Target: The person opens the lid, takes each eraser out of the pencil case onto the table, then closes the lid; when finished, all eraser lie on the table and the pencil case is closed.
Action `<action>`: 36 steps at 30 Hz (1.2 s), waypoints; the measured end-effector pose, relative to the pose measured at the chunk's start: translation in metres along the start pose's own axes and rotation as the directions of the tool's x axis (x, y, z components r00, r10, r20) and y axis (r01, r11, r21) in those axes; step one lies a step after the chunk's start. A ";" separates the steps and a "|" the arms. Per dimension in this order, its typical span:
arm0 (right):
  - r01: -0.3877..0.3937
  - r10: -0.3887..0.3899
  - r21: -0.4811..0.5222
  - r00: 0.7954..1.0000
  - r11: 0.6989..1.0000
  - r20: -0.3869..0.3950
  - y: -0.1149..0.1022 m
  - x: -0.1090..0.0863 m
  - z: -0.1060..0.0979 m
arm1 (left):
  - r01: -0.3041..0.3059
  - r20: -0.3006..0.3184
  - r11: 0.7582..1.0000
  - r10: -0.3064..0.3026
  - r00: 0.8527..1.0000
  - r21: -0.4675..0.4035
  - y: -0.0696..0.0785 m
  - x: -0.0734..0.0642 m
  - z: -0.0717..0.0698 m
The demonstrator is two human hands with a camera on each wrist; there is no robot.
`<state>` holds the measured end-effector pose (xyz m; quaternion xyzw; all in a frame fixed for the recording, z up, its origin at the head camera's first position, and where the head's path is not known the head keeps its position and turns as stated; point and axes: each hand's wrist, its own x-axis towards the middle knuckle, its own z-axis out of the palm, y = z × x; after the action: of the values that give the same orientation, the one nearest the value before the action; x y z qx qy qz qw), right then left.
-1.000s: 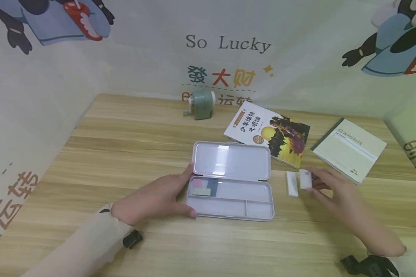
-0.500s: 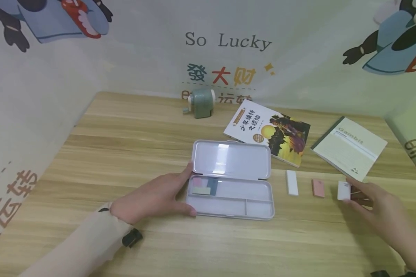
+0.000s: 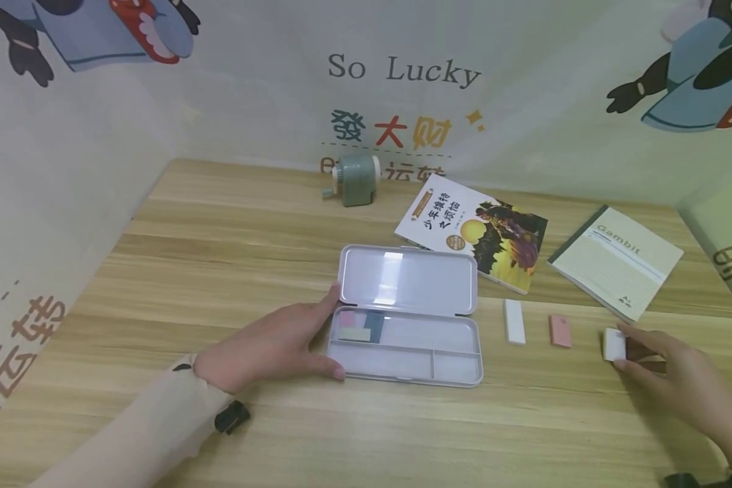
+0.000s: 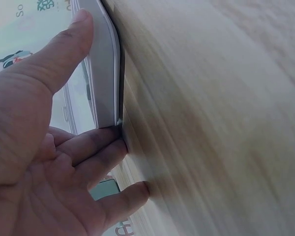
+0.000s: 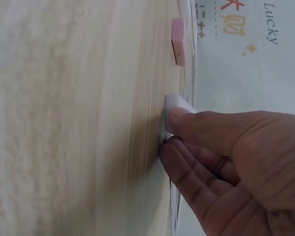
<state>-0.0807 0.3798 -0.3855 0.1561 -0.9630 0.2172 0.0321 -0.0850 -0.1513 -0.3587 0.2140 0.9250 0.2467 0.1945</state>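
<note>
An open white pencil case [image 3: 405,366] lies at the middle of the table, its lid [image 3: 427,278] folded back. My left hand [image 3: 268,346] holds its left end, thumb at the front corner and fingers toward the hinge; in the left wrist view the thumb [image 4: 69,54] lies along the case's side. Small pink, pale green and blue-grey pieces [image 3: 355,334] sit in its rear compartment. To the right, my right hand [image 3: 677,376] pinches a white eraser [image 3: 614,344] at the tabletop, thumb on one face. A pink eraser [image 3: 560,331] and a longer white block [image 3: 514,322] lie between it and the case.
Behind the case are a book [image 3: 494,230] with a colourful cover and a green pencil sharpener [image 3: 357,180]. A pale notebook [image 3: 619,261] labelled Gambit lies behind my right hand. A printed cloth [image 3: 256,102] hangs behind the wooden table [image 3: 219,224].
My right hand has moved right with the white eraser, away from the case. The pink eraser, out of sight one second ago, now shows on the table. My left hand stays at the case.
</note>
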 end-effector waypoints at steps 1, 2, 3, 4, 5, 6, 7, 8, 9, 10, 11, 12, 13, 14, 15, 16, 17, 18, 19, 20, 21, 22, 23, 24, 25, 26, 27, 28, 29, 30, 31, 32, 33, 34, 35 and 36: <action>0.003 -0.003 0.002 1.000 1.000 0.005 0.001 0.000 0.000 | 0.002 0.001 1.000 -0.002 1.000 -0.001 0.000 0.000 0.000; 0.011 -0.011 0.005 1.000 1.000 0.007 0.003 0.000 0.000 | 0.004 0.002 1.000 -0.004 1.000 -0.001 0.000 0.000 0.000; 0.011 -0.011 0.013 1.000 1.000 0.014 0.004 0.001 0.000 | 0.006 0.003 1.000 -0.006 1.000 -0.003 0.001 0.000 0.000; 0.008 -0.008 0.018 1.000 1.000 0.022 0.005 0.001 0.000 | 0.008 0.004 1.000 -0.008 1.000 -0.005 0.001 0.000 0.000; 0.004 -0.005 0.020 1.000 1.000 0.031 0.006 0.001 0.001 | 0.011 0.005 1.000 -0.011 1.000 -0.007 0.001 0.000 0.000; -0.004 0.003 0.020 0.999 1.000 0.043 0.006 0.001 0.001 | 0.012 0.005 1.000 -0.012 1.000 -0.009 0.001 0.001 0.000; -0.008 0.007 0.018 0.999 1.000 0.052 0.007 0.002 0.001 | 0.012 0.006 1.000 -0.012 1.000 -0.009 0.001 0.001 0.000; -0.016 0.015 0.022 0.998 1.000 0.063 0.007 0.002 0.001 | 0.011 0.006 1.000 -0.011 1.000 -0.008 0.001 0.001 0.000; -0.022 0.020 0.023 0.997 1.000 0.073 0.008 0.002 0.000 | 0.010 0.006 1.000 -0.010 1.000 -0.009 0.001 0.001 0.000; -0.025 0.023 0.022 0.996 0.999 0.082 0.008 0.002 0.000 | 0.009 0.005 1.000 -0.009 1.000 -0.009 0.001 0.001 0.000; -0.028 0.026 0.021 0.996 0.999 0.090 0.008 0.002 0.000 | 0.008 0.005 1.000 -0.008 1.000 -0.009 0.001 0.001 0.000; -0.032 0.030 0.023 0.995 0.999 0.097 0.008 0.002 0.000 | 0.006 0.006 1.000 -0.006 1.000 -0.009 0.001 0.001 0.000; -0.035 0.032 0.022 0.994 0.999 0.104 0.008 0.002 -0.001 | 0.006 0.007 1.000 -0.006 1.000 -0.009 0.001 0.001 0.000; -0.042 0.039 0.020 0.993 0.999 0.112 0.008 0.002 -0.001 | 0.005 0.006 1.000 -0.005 1.000 -0.010 0.001 0.001 0.000; -0.047 0.045 0.018 0.992 0.999 0.118 0.007 0.003 -0.002 | 0.004 0.006 1.000 -0.004 1.000 -0.011 0.000 0.001 0.000; -0.054 0.052 0.015 0.991 0.998 0.125 0.007 0.003 -0.002 | 0.003 0.006 1.000 -0.002 1.000 -0.011 0.000 0.001 0.000; -0.059 0.057 0.012 0.990 0.998 0.129 0.007 0.003 -0.002 | 0.001 0.005 1.000 -0.001 1.000 -0.011 0.000 0.000 0.000; -0.062 0.060 0.011 0.989 0.998 0.133 0.007 0.004 -0.002 | 0.000 0.005 1.000 0.000 1.000 -0.012 0.000 0.000 0.000; -0.065 0.063 0.010 0.989 0.998 0.136 0.007 0.004 -0.003 | 0.000 0.005 1.000 0.000 1.000 -0.013 0.000 0.000 0.000; -0.067 0.065 0.009 0.988 0.998 0.139 0.006 0.004 -0.003 | -0.003 0.003 1.000 0.003 1.000 -0.014 -0.001 0.000 0.001; -0.068 0.066 0.010 0.988 0.998 0.142 0.006 0.004 -0.003 | -0.004 0.003 1.000 0.004 1.000 -0.014 -0.001 0.000 0.001; -0.069 0.067 0.008 0.988 0.998 0.141 0.006 0.004 -0.003 | -0.003 0.002 1.000 0.003 1.000 -0.016 -0.001 0.001 0.001; -0.069 0.067 0.006 0.988 0.998 0.138 0.006 0.004 -0.003 | -0.002 0.002 1.000 0.002 1.000 -0.018 -0.001 0.001 0.001; -0.071 0.069 0.005 0.988 0.997 0.137 0.006 0.004 -0.003 | -0.001 0.002 1.000 0.001 1.000 -0.019 -0.001 0.001 0.001; -0.072 0.070 0.004 0.989 0.997 0.133 0.006 0.004 -0.002 | -0.001 0.002 1.000 0.001 1.000 -0.020 -0.001 0.001 0.001; -0.072 0.071 0.003 0.989 0.997 0.129 0.006 0.004 -0.002 | 0.001 0.003 1.000 -0.001 1.000 -0.021 -0.001 0.001 0.001; -0.072 0.072 0.001 0.990 0.997 0.121 0.006 0.004 -0.001 | 0.002 0.005 1.000 -0.002 1.000 -0.022 -0.001 0.001 0.001; -0.070 0.070 -0.002 0.991 0.998 0.113 0.005 0.003 0.000 | 0.004 0.006 1.000 -0.004 1.000 -0.021 -0.001 0.001 0.001; -0.066 0.065 -0.002 0.992 0.998 0.105 0.005 0.003 0.000 | 0.005 0.007 1.000 -0.005 1.000 -0.020 -0.001 0.001 0.001; -0.059 0.059 -0.001 0.994 0.998 0.095 0.005 0.002 0.001 | 0.005 0.007 1.000 -0.005 1.000 -0.020 -0.001 0.001 0.001; -0.054 0.054 -0.002 0.995 0.999 0.086 0.005 0.002 0.002 | 0.005 0.007 1.000 -0.005 1.000 -0.019 0.000 0.001 0.001; -0.049 0.049 -0.004 0.996 0.999 0.078 0.005 0.001 0.002 | 0.007 0.006 1.000 -0.007 1.000 -0.017 0.000 0.001 0.001; -0.045 0.045 -0.006 0.996 0.999 0.072 0.006 0.001 0.003 | 0.007 0.004 1.000 -0.007 1.000 -0.015 0.000 0.001 0.001; -0.041 0.041 -0.006 0.997 0.999 0.068 0.006 0.001 0.003 | 0.007 0.002 1.000 -0.007 1.000 -0.013 0.000 0.001 0.001; -0.037 0.038 -0.007 0.997 0.999 0.065 0.006 0.000 0.003 | 0.007 0.001 1.000 -0.007 1.000 -0.012 0.000 0.001 0.001; -0.035 0.036 -0.007 0.997 0.999 0.063 0.006 0.000 0.003 | 0.007 0.000 1.000 -0.007 1.000 -0.012 0.000 0.001 0.001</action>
<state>-0.0828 0.3833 -0.3909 0.1457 -0.9668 0.2098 -0.0017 -0.0855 -0.1507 -0.3596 0.2094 0.9242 0.2515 0.1969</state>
